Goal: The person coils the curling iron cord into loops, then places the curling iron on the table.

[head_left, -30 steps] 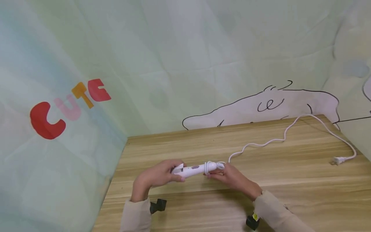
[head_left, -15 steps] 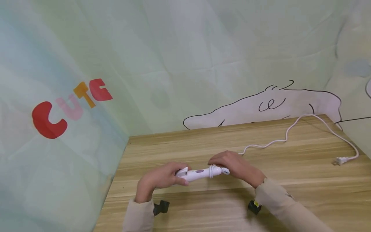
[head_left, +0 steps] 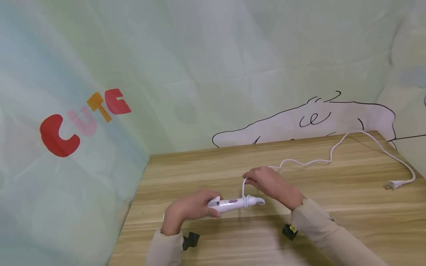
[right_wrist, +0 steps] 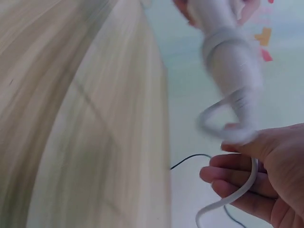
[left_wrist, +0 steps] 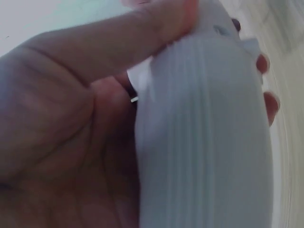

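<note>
My left hand [head_left: 191,207] grips a white curling iron [head_left: 229,205], thumb along its near side. A lever stands up by the fingers and a purple button shows on the handle. The left wrist view has its broad ribbed body [left_wrist: 204,137] lying along the palm. Turns of the white cord [head_left: 243,189] wrap the handle near its right end. Just behind that end, my right hand [head_left: 274,186] pinches the cord, which rises from the wrap to the fingertips. In the right wrist view the cord [right_wrist: 237,194] passes across the fingers and hangs in a curve.
From the right hand the cord runs in waves over the wooden table [head_left: 186,164] to a plug [head_left: 396,184] at the right. Printed cloth walls [head_left: 199,92] stand at the back and left. Dark blocks [head_left: 191,241] are worn at both wrists.
My right hand has gone from under the handle's end up and over to its far side, drawing the cord around it. The curling iron has shifted slightly right and down with my left hand.
</note>
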